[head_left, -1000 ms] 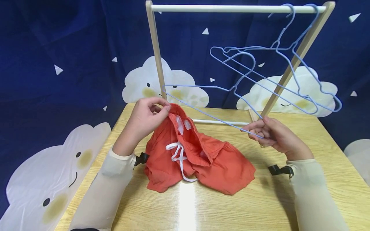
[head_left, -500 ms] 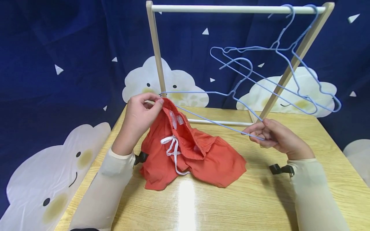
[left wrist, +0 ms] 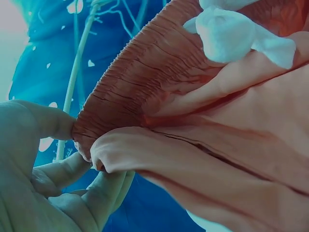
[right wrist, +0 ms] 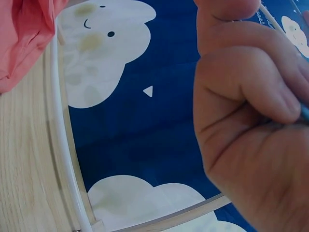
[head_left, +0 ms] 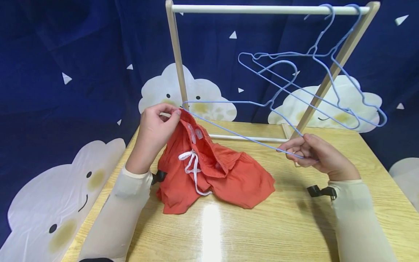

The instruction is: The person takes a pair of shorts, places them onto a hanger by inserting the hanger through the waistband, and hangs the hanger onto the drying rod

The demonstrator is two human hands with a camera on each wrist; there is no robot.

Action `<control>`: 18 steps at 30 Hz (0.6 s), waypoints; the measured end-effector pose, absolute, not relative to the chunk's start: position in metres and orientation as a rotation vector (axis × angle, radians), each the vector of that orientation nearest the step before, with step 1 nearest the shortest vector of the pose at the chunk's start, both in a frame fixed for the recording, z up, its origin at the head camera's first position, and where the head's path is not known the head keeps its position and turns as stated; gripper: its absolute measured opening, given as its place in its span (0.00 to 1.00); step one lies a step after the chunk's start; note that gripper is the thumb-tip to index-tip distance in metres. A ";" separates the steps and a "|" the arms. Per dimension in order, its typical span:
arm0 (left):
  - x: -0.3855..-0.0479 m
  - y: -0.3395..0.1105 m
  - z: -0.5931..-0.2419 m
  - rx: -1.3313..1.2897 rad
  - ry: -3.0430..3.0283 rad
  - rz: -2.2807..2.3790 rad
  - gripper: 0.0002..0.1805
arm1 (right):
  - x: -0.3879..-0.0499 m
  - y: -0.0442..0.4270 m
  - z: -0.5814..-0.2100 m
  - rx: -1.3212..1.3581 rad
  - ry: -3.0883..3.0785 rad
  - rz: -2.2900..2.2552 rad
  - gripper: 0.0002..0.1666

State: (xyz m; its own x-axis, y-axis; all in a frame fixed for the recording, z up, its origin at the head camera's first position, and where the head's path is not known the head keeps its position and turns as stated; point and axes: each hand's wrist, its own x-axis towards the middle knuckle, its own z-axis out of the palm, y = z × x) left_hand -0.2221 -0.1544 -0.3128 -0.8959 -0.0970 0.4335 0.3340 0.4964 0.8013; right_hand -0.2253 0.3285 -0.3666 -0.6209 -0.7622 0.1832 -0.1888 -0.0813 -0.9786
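Currently, a pair of orange-red drawstring shorts [head_left: 240, 182] is lying rumpled on the wooden table [head_left: 255, 233], with one corner of the waistband [left wrist: 140, 72] rising into the left hand [head_left: 154, 125]. Fine elastic gathers are puckering the waistband, and a white drawstring [head_left: 193, 157] is forming a bow at the front, one end trailing down the fabric. The thumb and fingers of the left hand are pinching that corner from either side. The waist opening is gaping toward the right, and pale labels [head_left: 199, 134] are showing inside it. The right hand [head_left: 324, 158] is curling its fingers around one end of a blue wire hanger [head_left: 271, 102], whose far tip is sitting just beside the pinched corner; whether they are touching is staying unclear. Two more blue hangers [head_left: 314, 55] are hanging near the right end of the rack's white rod [head_left: 248, 9]. The right hand is covering the near end of its hanger. The left wrist view is cutting off the bow at its top edge, and the right wrist view is catching only a sliver of the shorts.
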 end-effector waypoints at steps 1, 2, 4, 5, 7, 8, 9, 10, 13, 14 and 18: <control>-0.223 -0.155 -0.313 -0.193 -2.318 -1.373 0.12 | -0.225 0.329 -0.367 -1.026 1.769 -1.743 0.43; -0.224 -0.155 -0.313 -0.191 -2.316 -1.370 0.12 | -0.225 0.329 -0.367 -1.028 1.774 -1.736 0.43; -0.225 -0.156 -0.314 -0.189 -2.312 -1.367 0.12 | -0.226 0.330 -0.367 -1.027 1.782 -1.713 0.43; -0.225 -0.156 -0.314 -0.194 -2.312 -1.368 0.12 | -0.226 0.329 -0.367 -1.029 1.790 -1.697 0.43; -0.225 -0.156 -0.314 -0.209 -2.312 -1.370 0.11 | -0.227 0.328 -0.368 -1.028 1.787 -1.675 0.43; -0.225 -0.156 -0.315 -0.217 -2.313 -1.366 0.11 | -0.227 0.327 -0.369 -1.025 1.778 -1.671 0.43; -0.225 -0.156 -0.315 -0.224 -2.313 -1.363 0.11 | -0.228 0.326 -0.369 -1.027 1.768 -1.667 0.43; -0.225 -0.156 -0.315 -0.231 -2.313 -1.358 0.11 | -0.228 0.325 -0.369 -1.028 1.761 -1.666 0.43; -0.224 -0.155 -0.314 -0.238 -2.308 -1.335 0.11 | -0.229 0.323 -0.370 -1.024 1.731 -1.674 0.43; -0.224 -0.155 -0.314 -0.241 -2.306 -1.328 0.10 | -0.229 0.323 -0.370 -1.024 1.732 -1.674 0.43; -0.222 -0.154 -0.313 -0.259 -2.331 -1.315 0.10 | -0.228 0.324 -0.370 -1.016 1.751 -1.668 0.44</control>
State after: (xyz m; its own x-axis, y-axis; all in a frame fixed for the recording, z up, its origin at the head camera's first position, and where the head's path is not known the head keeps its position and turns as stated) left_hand -0.2223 -0.1544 -0.3134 -0.8816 -0.0556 0.4687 0.3725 0.5279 0.7632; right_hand -0.2284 0.3241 -0.3702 -0.5882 -0.7983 0.1291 -0.1677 -0.0358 -0.9852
